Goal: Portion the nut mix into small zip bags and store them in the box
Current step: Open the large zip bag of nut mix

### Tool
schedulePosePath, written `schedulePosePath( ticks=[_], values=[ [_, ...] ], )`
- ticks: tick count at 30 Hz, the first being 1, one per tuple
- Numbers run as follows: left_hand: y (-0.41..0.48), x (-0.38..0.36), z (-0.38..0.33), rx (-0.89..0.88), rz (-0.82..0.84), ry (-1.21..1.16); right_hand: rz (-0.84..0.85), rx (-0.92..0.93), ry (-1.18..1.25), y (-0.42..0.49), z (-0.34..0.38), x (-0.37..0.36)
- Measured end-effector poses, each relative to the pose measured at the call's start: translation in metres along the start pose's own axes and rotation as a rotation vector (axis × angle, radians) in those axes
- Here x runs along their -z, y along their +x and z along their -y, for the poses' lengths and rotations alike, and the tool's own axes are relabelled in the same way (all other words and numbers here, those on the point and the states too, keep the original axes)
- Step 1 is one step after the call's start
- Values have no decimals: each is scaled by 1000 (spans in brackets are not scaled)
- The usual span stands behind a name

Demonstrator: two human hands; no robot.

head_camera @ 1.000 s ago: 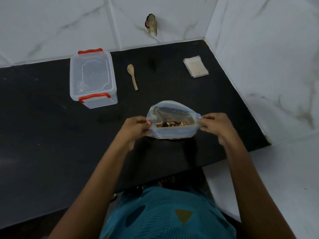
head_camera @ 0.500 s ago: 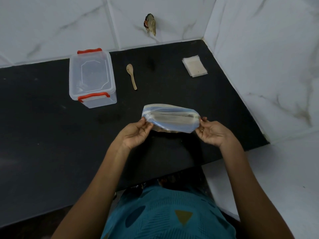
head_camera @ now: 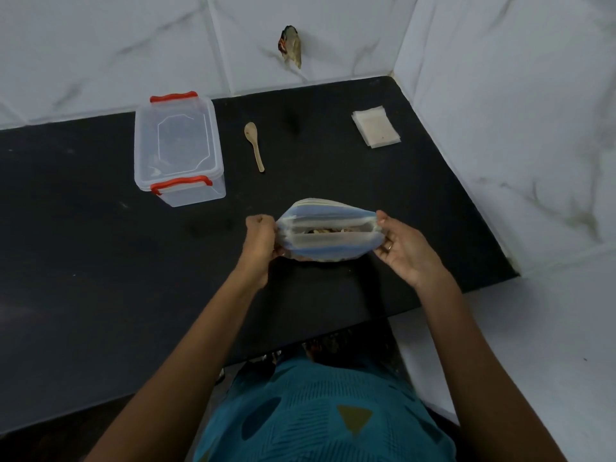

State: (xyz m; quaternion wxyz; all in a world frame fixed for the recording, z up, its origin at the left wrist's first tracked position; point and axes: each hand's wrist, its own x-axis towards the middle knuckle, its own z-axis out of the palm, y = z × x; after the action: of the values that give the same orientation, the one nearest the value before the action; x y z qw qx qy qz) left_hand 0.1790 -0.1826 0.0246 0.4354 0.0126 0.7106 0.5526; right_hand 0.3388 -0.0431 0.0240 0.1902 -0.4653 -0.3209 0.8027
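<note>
Blue-banded plastic stretches between my hands. My left hand [head_camera: 261, 238] pinches one end of the nut-mix bag [head_camera: 328, 241] and my right hand [head_camera: 400, 248] pinches the other, over the black counter [head_camera: 100, 261]. The bag's mouth faces up, barely parted. I judge this the opening step, and next it needs spreading wider for scooping. Beyond, well apart, lie the wooden spoon [head_camera: 255, 145], the small zip bags [head_camera: 376, 126] and the lidded box [head_camera: 178, 148].

1. Plain black counter [head_camera: 83, 261].
2. Clear box [head_camera: 178, 151] with red latches [head_camera: 181, 183].
3. Translucent zip bag [head_camera: 328, 243], blue bands along its mouth.
4. Pale tan wooden spoon [head_camera: 255, 145].
5. White, grey-veined wall tiles [head_camera: 100, 45].
6. Teal garment [head_camera: 316, 411], darker ovals, an olive triangle.
</note>
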Motion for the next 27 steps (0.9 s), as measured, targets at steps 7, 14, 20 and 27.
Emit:
schedulePosePath(
  ticks=[7, 14, 20, 27],
  values=[
    [0, 4, 4, -326, 50, 526, -43, 454, -773, 5, -9, -1],
    [17, 19, 5, -489, -76, 772, -68, 513, -1031, 11, 4, -2],
    [15, 25, -9, -370, 106, 517, 10, 338, -907, 13, 14, 5],
    [14, 27, -16, -205, 249, 340, 37, 129, -648, 15, 19, 9]
  ],
)
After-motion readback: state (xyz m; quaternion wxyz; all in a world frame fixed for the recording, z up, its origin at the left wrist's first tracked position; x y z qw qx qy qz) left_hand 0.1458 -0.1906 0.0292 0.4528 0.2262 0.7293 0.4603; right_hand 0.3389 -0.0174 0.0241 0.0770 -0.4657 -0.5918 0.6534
